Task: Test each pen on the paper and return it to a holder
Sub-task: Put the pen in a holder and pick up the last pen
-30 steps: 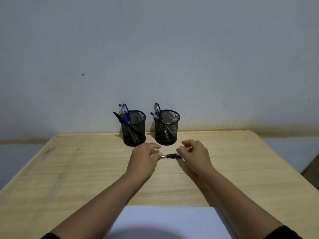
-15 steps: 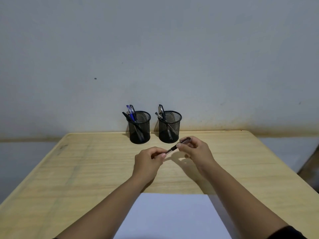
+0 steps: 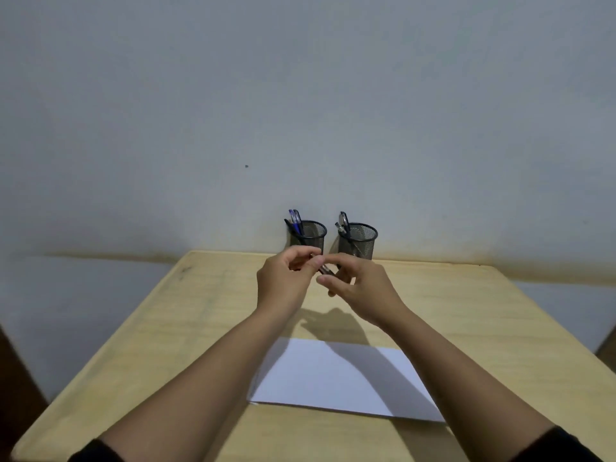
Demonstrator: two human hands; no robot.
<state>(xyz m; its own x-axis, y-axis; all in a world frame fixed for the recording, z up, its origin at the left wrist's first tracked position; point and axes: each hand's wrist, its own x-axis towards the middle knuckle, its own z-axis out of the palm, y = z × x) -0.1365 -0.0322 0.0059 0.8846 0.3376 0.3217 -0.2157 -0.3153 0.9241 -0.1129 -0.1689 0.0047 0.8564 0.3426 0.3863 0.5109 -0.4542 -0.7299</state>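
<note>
Pen (image 3: 324,269) pinched between both hands (image 3: 283,281) above mid-worktop (image 3: 483,328) — likely uncapping before testing on paper (image 3: 333,378).

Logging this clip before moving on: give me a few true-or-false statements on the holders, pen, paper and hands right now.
1. Two black mesh holders, left and right, stand at the wooden table's far edge. True.
2. The white paper sheet has pen marks. False: it looks blank.
3. The left hand and right hand both hold the dark pen. True.
4. The right holder is empty. False: pens lean inside.
</note>
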